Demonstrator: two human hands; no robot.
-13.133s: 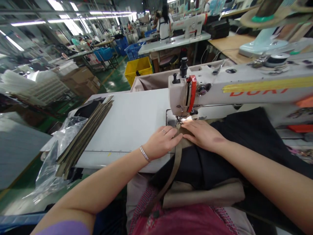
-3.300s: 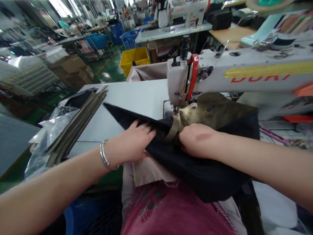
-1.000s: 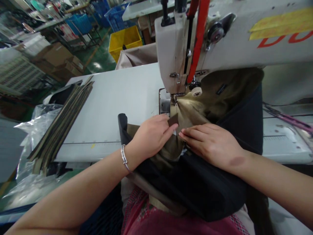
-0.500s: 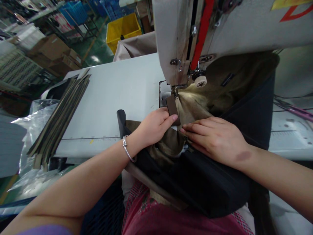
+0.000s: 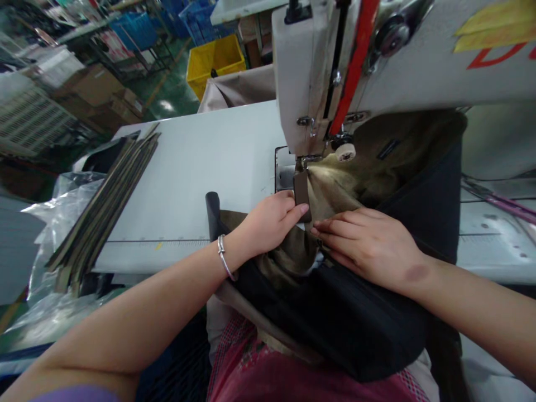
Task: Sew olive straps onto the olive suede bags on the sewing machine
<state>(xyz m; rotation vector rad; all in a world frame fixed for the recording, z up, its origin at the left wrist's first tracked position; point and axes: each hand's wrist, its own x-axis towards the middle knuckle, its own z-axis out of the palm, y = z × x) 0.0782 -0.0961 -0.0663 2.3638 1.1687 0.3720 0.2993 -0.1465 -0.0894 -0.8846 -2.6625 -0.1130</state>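
A short flat brown strip [image 5: 301, 192] runs from beneath the sewing machine's presser foot [image 5: 301, 163] toward me. My left hand [image 5: 268, 223] pinches its near end between thumb and fingers. Beside it, my right hand [image 5: 372, 245] lies flat with its fingers stretched over the cloth, the fingertips close to the strip. The large cloth piece [image 5: 355, 324], dark on one side and olive-brown on the other, is bunched under both hands. It passes behind the needle and hangs over my lap. What lies beneath my right palm is hidden.
The white sewing machine head [image 5: 299, 84] stands over the work. A stack of olive and dark strips [image 5: 109, 206] lies on the table's left side, near clear plastic wrap [image 5: 62, 212]. Purple-handled scissors [image 5: 506, 206] rest at right. A yellow crate [image 5: 215, 61] stands beyond the table.
Over the last second, the strip's far end has moved forward to the presser foot, with my left hand still pinching it. Earlier, the cloth was turned and a long olive strip trailed toward my lap.
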